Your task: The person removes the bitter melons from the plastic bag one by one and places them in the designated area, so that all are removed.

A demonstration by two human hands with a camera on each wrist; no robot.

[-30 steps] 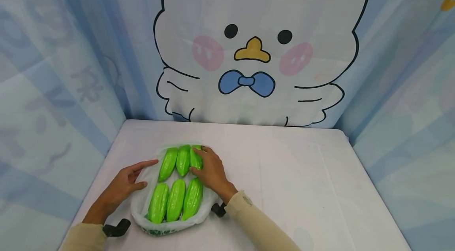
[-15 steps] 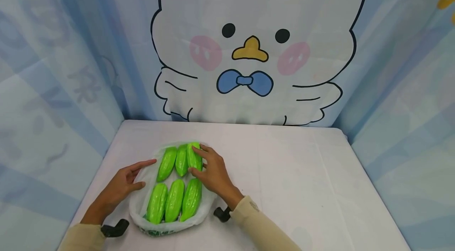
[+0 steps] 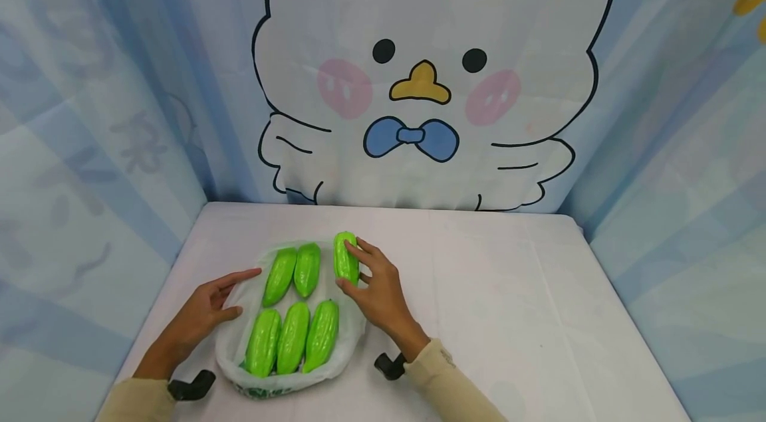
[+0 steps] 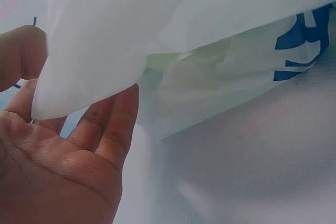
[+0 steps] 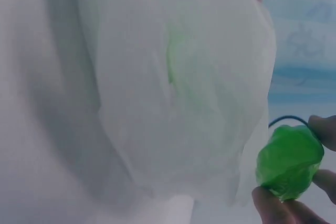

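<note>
A white translucent plastic bag [image 3: 348, 352] lies on the table with its mouth spread, showing several glossy, ribbed green cucumber-shaped pieces [image 3: 294, 337]. At its far right side, my right hand [image 3: 383, 286] pinches one more green piece [image 3: 345, 261] between thumb and fingers. In the right wrist view that piece [image 5: 290, 162] appears end-on beside the bag [image 5: 184, 93]. My left hand [image 3: 200, 312] touches the left rim, thumb and index finger spread apart. The left wrist view has the bag's wall [image 4: 105, 40] covering some fingertips of the left hand [image 4: 68, 145].
A white cloth covers the table [image 3: 479, 316]. Behind it hangs a curtain [image 3: 419, 3] printed with a cartoon bird, and pale blue curtains [image 3: 102, 143] flank both sides. Black pieces, perhaps camera mounts [image 3: 193, 385], show at both wrists.
My right hand has moved right with the far right green piece, leaving a gap beside the two in the back row. My left hand has hardly moved.
</note>
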